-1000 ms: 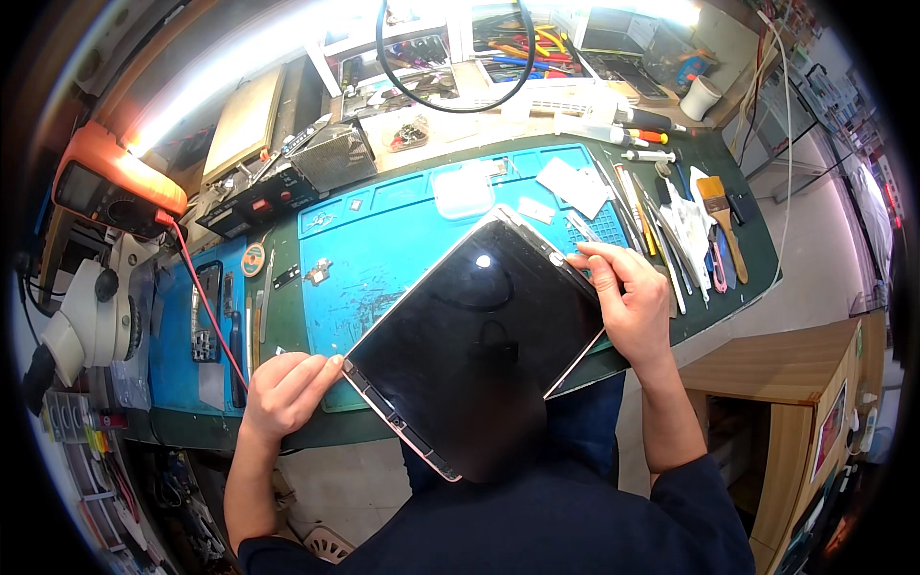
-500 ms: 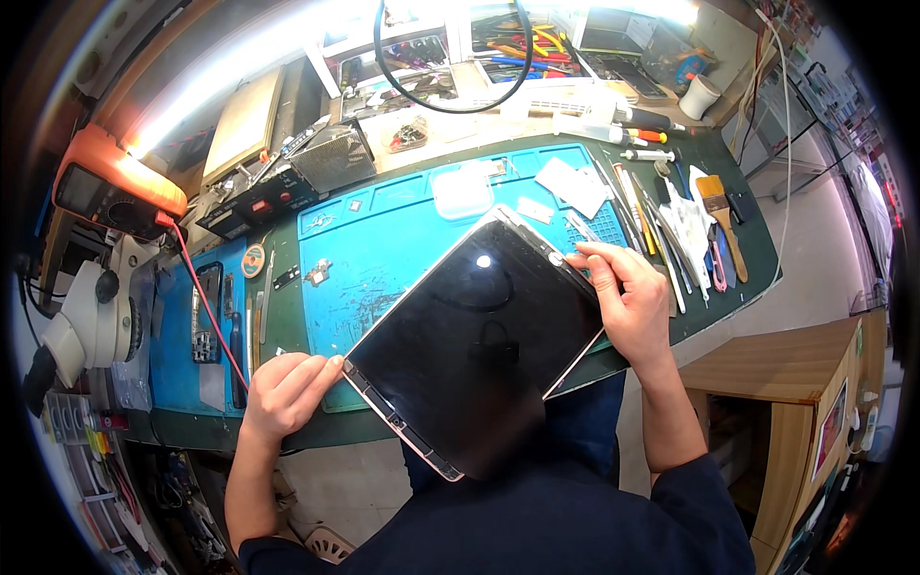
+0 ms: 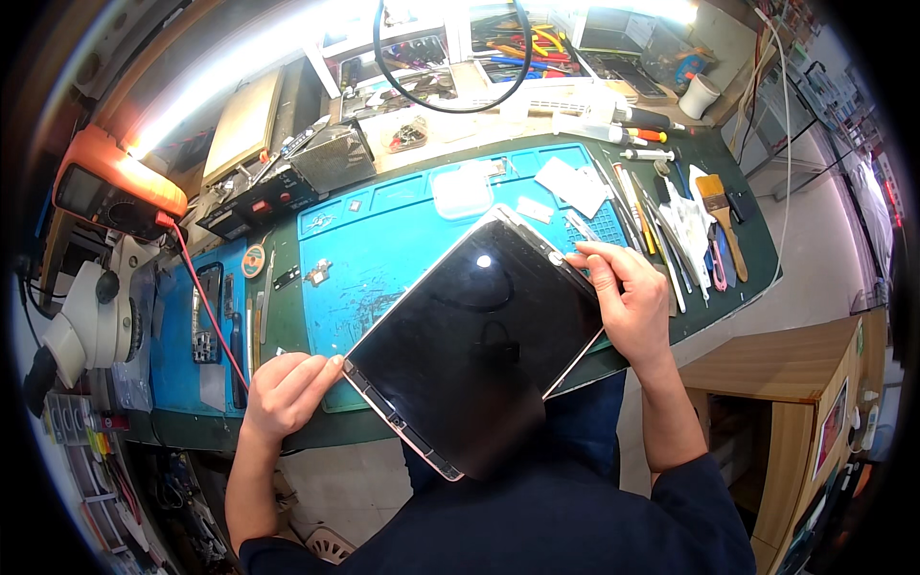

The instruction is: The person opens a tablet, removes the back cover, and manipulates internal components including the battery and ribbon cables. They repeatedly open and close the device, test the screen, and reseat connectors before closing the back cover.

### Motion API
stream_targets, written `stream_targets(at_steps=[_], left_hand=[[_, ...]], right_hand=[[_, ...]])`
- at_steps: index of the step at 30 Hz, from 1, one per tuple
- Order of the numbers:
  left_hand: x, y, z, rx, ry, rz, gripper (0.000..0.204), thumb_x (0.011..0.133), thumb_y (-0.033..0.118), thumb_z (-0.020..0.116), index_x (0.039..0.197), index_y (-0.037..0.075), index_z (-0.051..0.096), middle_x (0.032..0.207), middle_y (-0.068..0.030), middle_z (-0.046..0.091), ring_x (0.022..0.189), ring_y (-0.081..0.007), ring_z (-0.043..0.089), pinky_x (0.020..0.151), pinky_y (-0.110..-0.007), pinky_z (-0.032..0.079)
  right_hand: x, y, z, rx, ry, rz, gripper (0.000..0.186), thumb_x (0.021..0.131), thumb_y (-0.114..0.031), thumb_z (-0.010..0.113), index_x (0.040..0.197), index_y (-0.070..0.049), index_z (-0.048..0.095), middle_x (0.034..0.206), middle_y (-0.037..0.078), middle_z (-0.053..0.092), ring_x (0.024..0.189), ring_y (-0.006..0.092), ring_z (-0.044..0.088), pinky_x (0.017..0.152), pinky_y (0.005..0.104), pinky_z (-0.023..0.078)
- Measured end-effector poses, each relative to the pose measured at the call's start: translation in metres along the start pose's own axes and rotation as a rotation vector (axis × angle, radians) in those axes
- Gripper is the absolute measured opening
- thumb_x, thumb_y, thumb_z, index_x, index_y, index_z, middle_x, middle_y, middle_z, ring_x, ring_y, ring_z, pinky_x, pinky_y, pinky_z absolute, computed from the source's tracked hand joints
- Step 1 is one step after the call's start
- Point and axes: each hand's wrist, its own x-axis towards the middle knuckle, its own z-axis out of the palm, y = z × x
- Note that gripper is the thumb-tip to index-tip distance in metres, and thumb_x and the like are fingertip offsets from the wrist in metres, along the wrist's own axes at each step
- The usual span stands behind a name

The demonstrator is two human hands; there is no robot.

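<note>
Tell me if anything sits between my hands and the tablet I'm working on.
Nothing visible does: the left hand touches the tablet at its near-left corner, and the right hand grips its far-right edge directly.

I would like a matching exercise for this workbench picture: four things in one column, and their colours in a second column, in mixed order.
Things:
1. tablet held by the left hand and right hand
2. work mat
3. multimeter
4. cup

Colours:
A. orange
B. white
C. black screen
D. blue

Pairs: 1-C, 2-D, 3-A, 4-B
</note>
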Motion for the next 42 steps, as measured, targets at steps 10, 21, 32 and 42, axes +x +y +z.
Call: stream_targets(at_steps=[10,21,32,42], left_hand=[[0.001,0.001,-0.002,0.001,-0.002,0.004,0.028,0.075,0.004,0.080,0.102,-0.001,0.074,0.089,-0.0074,0.066,0.070,-0.0199,0.065,0.057,-0.030,0.052],[0.008,0.001,-0.005,-0.005,-0.009,0.002,0.028,0.075,0.003,0.079,0.102,-0.002,0.073,0.089,-0.0086,0.067,0.070,-0.0210,0.066,0.058,-0.031,0.052],[0.001,0.001,-0.005,-0.070,0.041,-0.103,0.022,0.082,0.008,0.077,0.101,-0.001,0.073,0.086,-0.0091,0.067,0.071,-0.0217,0.067,0.059,-0.032,0.053],[-0.048,0.169,0.017,-1.940,0.101,-1.107,0.069,0.109,0.052,0.032,0.140,-0.008,0.046,0.126,-0.0273,0.063,0.116,-0.0331,0.065,0.090,-0.043,0.058]], right_hand=[[0.001,0.000,-0.002,-0.027,-0.028,-0.027,0.017,0.101,-0.007,0.059,0.109,0.001,0.072,0.092,0.010,0.078,0.073,0.0149,0.069,0.066,0.0269,0.053],[0.001,0.000,0.000,0.004,0.007,0.011,0.016,0.099,-0.010,0.062,0.108,-0.003,0.073,0.088,0.008,0.077,0.073,0.0213,0.068,0.066,0.0318,0.052],[-0.001,0.000,0.004,0.050,-0.007,0.074,0.016,0.100,-0.008,0.061,0.109,-0.001,0.072,0.091,0.010,0.077,0.077,0.0205,0.071,0.067,0.0304,0.054],[-0.005,-0.001,0.003,0.057,-0.039,0.116,0.019,0.101,-0.008,0.058,0.111,0.001,0.072,0.095,0.013,0.077,0.085,0.0213,0.072,0.076,0.0308,0.055]])
